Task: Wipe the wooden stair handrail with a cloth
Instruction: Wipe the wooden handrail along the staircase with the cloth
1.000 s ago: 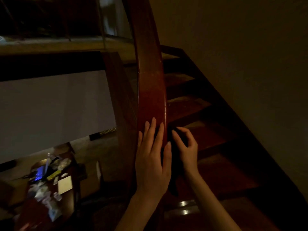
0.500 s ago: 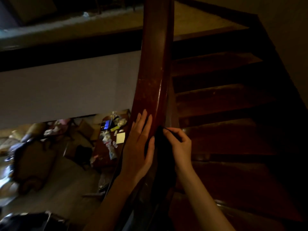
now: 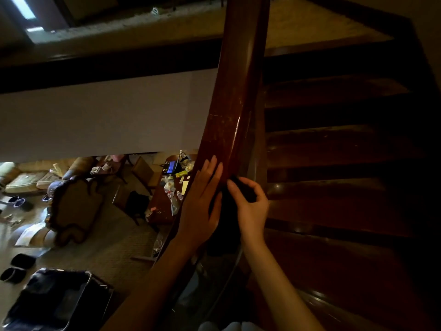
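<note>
Our right hand (image 3: 251, 209) pinches a dark bunched cloth (image 3: 227, 223) against the glossy, reddish-brown curved wooden handrail (image 3: 238, 103). Our left hand (image 3: 202, 201) lies flat on the rail just beside the cloth, fingers straight. Dark wooden stair treads (image 3: 334, 151) lie to the right, and a cluttered brown table (image 3: 162, 209) stands on the floor below.

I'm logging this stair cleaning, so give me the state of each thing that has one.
Handrail: glossy, scuffed.
Cloth: dark, hanging against handrail.
Left hand: flat on handrail, fingers straight.
Right hand: fingers curled, pinching cloth.
Laptop: screen lit.
</note>
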### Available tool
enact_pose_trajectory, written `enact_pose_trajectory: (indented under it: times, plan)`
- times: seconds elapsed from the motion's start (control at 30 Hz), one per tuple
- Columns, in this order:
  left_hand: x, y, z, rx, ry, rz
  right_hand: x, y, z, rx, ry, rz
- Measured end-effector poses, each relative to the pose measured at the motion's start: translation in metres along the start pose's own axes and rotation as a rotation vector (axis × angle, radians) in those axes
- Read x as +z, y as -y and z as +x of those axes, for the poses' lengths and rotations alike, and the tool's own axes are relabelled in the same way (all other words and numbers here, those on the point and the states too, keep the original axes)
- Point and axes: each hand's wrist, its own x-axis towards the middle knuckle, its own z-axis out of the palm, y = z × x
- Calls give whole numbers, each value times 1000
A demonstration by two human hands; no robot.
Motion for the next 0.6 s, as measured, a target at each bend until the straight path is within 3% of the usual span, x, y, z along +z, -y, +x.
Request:
enact_pose_trajectory:
  times: [0.17,0.3,0.6]
  plan:
    - [6,4,-2,11,-2,-5,-8,4,12,-46,19,-65]
    - [8,6,-2,29,-13,-3,-2,8,21,-93,-62,-167]
    - [5,-2,1,17,4,-28,9,37,48,-215,-26,-33]
